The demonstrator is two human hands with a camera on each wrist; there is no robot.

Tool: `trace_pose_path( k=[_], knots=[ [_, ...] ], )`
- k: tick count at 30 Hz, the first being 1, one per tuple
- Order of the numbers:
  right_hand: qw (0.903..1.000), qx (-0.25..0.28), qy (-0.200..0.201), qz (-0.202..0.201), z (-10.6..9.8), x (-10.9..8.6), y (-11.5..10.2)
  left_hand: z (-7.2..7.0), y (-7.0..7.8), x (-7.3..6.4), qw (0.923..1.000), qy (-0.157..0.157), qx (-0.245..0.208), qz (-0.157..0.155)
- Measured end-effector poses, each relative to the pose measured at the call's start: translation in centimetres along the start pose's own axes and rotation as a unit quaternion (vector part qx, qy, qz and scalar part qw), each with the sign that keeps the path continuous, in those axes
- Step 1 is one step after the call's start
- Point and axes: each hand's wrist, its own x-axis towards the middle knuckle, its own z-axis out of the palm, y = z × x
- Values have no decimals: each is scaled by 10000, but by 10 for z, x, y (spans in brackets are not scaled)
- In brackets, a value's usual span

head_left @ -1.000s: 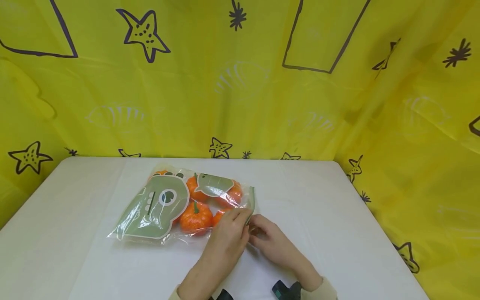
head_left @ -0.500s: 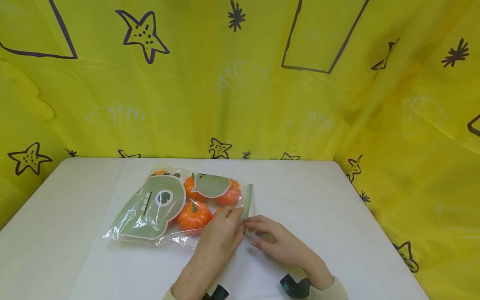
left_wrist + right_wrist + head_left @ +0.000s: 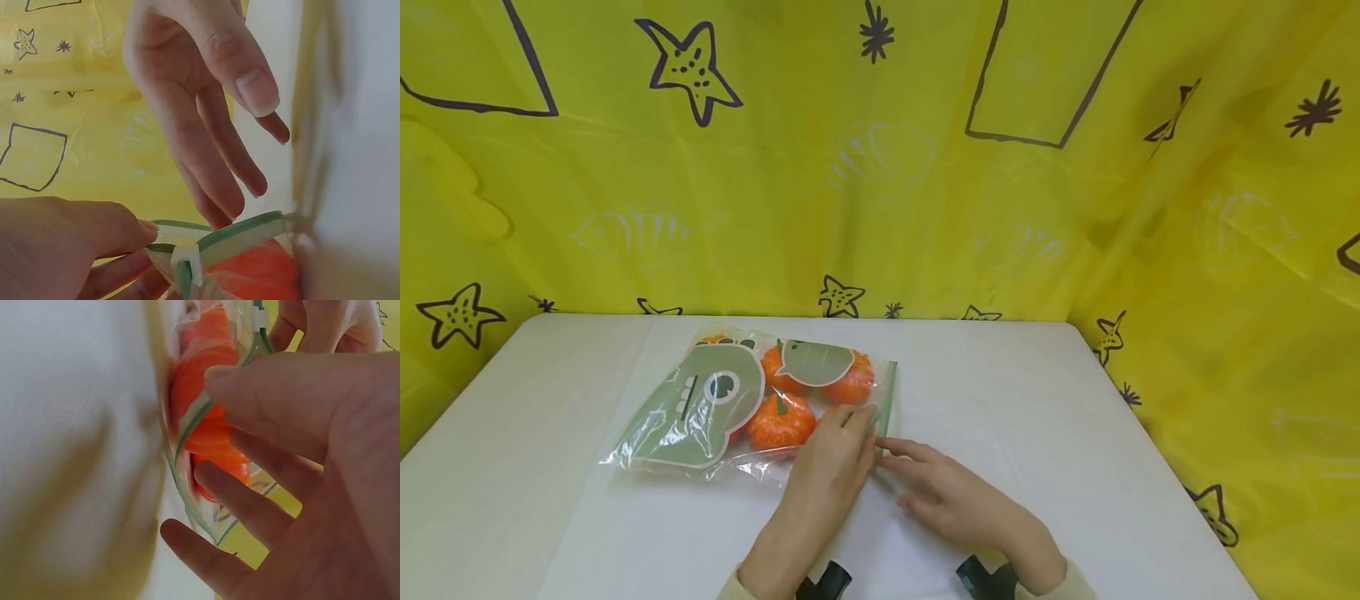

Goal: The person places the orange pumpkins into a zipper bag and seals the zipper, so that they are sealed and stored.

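Note:
A clear slider zip bag [image 3: 679,429] with a green dinosaur print lies on the white table. Several small orange pumpkins [image 3: 781,422] with green stems fill it. My left hand [image 3: 829,462] pinches the bag's green-edged mouth between thumb and fingers, close to the white slider [image 3: 187,261]. At that mouth, my right hand [image 3: 958,496] has its fingers spread and fairly straight, the foremost at the edge. In the right wrist view the green rim [image 3: 199,417] gapes, showing an orange pumpkin [image 3: 209,394] inside. Whether the right fingertips touch the rim is unclear.
White tabletop [image 3: 1037,433] extends around the bag. A yellow curtain [image 3: 760,183] with starfish drawings stands behind and at both sides. Dark wrist-worn devices [image 3: 988,577] show below both hands.
The bag has shifted a little to the left along with my left hand. My right hand has come off its hold at the slider end, and its fingers have spread out.

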Motion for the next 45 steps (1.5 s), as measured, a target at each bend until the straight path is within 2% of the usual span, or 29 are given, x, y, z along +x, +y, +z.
trace_pose_path(
  k=[3,10,17,24,30,34,39,42,45],
  knots=[
    [10000,-64,-45,-21,1,-1,-1,1,1,1,10000,15,-55,15],
    [9998,-34,-106,162,11,3,-5,4,5,0,9996,-10,-70,275],
    [9997,87,32,243,14,4,-1,1,5,0,9993,-134,-339,0],
    [9992,249,59,319,14,4,3,2,6,0,9989,-269,-387,83],
    [9971,449,160,594,10,3,9,0,-1,0,9994,-245,-87,225],
    [9945,620,503,682,8,5,9,0,-10,-1,9984,-247,283,426],
    [9808,1241,933,1185,6,7,5,2,-18,-3,9944,-695,649,470],
    [9699,1687,878,1517,7,9,2,4,-21,-5,9902,-1083,793,385],
    [9592,2157,822,1633,9,10,0,7,-19,-5,9842,-1530,875,178]
  ],
)
